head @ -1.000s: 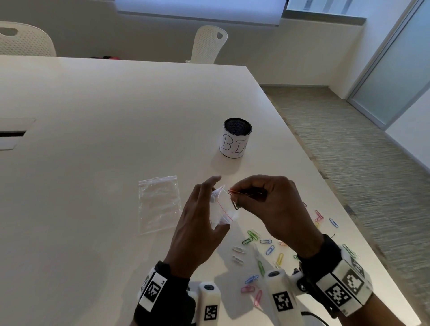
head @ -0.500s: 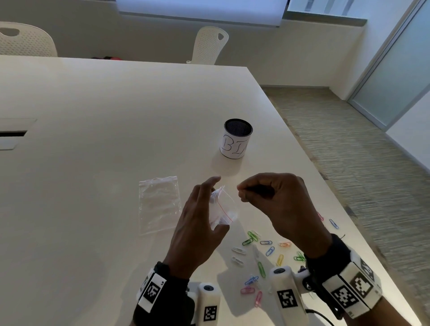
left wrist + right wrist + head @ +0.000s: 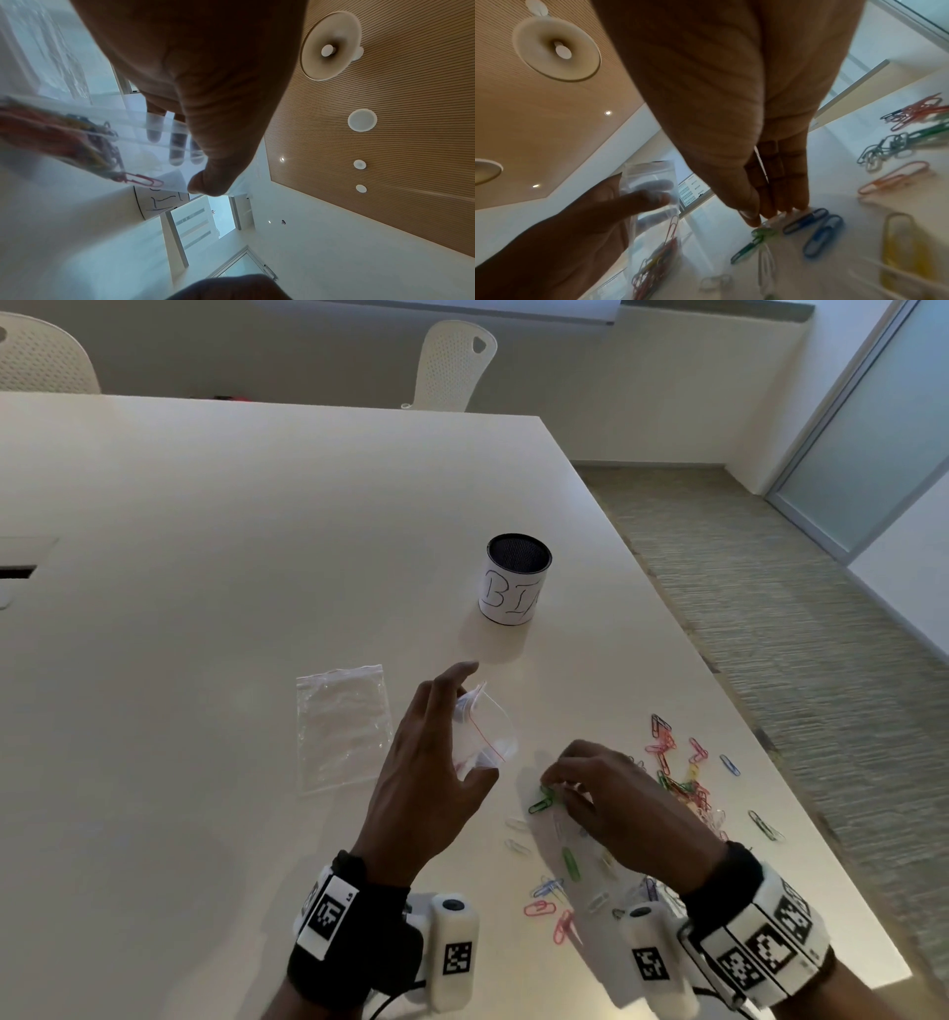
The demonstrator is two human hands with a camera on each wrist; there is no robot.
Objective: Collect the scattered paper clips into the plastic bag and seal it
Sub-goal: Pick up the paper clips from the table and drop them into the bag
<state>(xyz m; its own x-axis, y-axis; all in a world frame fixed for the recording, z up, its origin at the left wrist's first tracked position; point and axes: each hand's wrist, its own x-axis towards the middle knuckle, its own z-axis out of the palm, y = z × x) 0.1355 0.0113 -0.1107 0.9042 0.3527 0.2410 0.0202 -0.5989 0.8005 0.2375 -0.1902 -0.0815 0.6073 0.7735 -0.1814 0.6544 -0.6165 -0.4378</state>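
Clear plastic bag [image 3: 485, 734] holds coloured clips, pinched by left hand [image 3: 431, 778]; right hand [image 3: 611, 798] fingertips together on green clip [image 3: 542, 802]

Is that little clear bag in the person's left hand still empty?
No: in the right wrist view, the small clear plastic zip bag held by the left hand already holds a bunch of coloured wire paper clips at its bottom.

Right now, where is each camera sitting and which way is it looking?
Head: worn on the head, looking forward and down at the table; both hands and wrist bands show.
Left wrist: looks along the left hand at the plastic bag it holds, ceiling behind.
Right wrist: looks along the right hand at the paper clips its fingertips reach.
Shared: the bag with clips inside shows in both wrist views.
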